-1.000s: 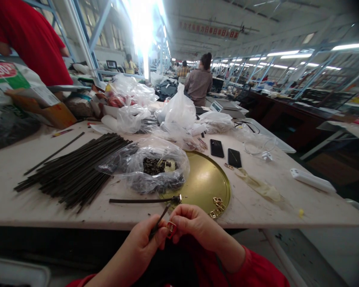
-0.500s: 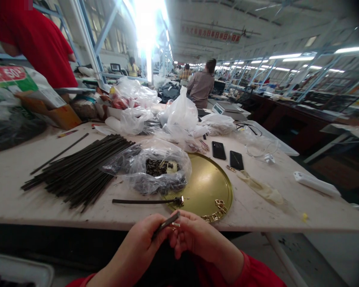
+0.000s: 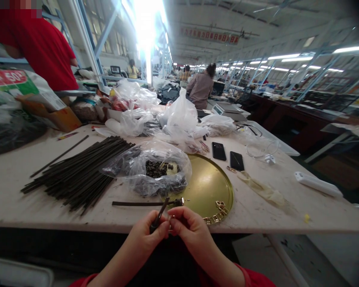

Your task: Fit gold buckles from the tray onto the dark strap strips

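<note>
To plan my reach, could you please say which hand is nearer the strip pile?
Left. The left hand is to the right of the strip pile; the right hand is farther right.

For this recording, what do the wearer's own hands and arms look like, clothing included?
The left hand and right hand are both bare, without gloves. No watch or bracelet shows at either wrist. Plain red clothing shows at the bottom of the picture: the left sleeve and the right sleeve, leaving the forearms uncovered.

L hand (image 3: pixel 143 228) curled, R hand (image 3: pixel 194 225) fingers (image 3: pixel 179 212) bent, nr L thumb (image 3: pixel 162 230); forearms (image 3: pixel 121 253) angled fwd & in
</note>
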`<state>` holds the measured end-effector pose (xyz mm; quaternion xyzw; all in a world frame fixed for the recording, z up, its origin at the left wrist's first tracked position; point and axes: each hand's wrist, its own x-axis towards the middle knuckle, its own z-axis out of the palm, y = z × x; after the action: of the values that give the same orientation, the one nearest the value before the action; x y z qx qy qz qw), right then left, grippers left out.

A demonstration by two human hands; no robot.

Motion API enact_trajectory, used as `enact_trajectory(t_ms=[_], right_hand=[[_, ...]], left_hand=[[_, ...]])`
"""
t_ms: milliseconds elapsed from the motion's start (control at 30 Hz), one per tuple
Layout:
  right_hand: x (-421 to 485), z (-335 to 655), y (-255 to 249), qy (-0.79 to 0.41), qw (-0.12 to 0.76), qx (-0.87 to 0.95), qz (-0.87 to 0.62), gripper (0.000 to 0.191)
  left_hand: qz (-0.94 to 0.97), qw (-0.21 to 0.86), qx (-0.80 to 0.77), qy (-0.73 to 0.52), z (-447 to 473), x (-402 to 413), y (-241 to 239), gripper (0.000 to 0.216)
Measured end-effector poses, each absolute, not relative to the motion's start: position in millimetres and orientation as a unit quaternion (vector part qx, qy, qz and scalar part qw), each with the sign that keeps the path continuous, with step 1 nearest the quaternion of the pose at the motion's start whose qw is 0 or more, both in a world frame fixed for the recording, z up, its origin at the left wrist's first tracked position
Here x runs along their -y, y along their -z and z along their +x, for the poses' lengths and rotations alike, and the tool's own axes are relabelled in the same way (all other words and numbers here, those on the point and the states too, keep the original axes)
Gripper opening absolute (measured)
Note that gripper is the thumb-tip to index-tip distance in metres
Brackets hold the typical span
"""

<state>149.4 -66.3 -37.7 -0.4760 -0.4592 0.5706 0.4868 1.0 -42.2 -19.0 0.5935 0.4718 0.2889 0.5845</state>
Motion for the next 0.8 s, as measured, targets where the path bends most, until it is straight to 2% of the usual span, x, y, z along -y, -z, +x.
enact_trajectory(t_ms=[333, 667, 800], right_hand=[[66, 146, 37, -0.526, 0.478, 0.508, -0.486, 0.019], [63, 144, 41, -0.593, 0.499, 0.446, -0.448, 0.013], [61, 144, 39, -0.629, 0.476, 0.413, -0.455, 0.018]], left_hand=[[0.592, 0.526, -0.527, -0.309, 8, 46, 12, 0.022], [0.587, 0.555, -0.516, -0.286, 7, 44, 25, 0.023], [0.594, 0.569, -0.501, -0.270, 6, 43, 30, 0.023]])
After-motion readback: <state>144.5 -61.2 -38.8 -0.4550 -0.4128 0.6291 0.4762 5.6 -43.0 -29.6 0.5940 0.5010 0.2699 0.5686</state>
